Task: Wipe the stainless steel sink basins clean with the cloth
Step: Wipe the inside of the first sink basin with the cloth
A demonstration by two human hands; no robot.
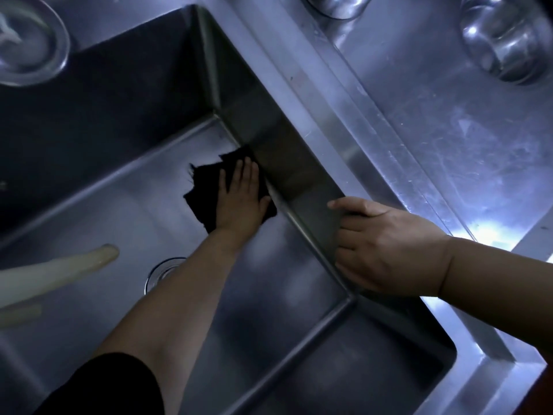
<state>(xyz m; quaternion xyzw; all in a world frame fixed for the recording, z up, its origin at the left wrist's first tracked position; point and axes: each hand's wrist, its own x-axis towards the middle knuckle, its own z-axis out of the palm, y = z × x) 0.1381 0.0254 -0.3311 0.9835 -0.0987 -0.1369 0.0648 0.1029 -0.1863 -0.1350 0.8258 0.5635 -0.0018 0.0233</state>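
In the head view, the left hand [239,199] is pressing flat, fingers straight, on a dark cloth [203,190] lying on the floor of the stainless steel sink basin [125,205], right against the base of the right-hand wall. The hand is covering much of the cloth, so its full outline is not showing. The right hand [386,247] is gripping the basin's right rim [302,121], fingers curling over the edge and down the inner wall. The left forearm is partly hiding the drain strainer [161,269]. A pale hose [57,271] is entering from the left edge, its origin cut off. A blurred glass bowl [30,40] is sitting at top left, and a shiny steel vessel [505,40] at top right, cut off by the frame.
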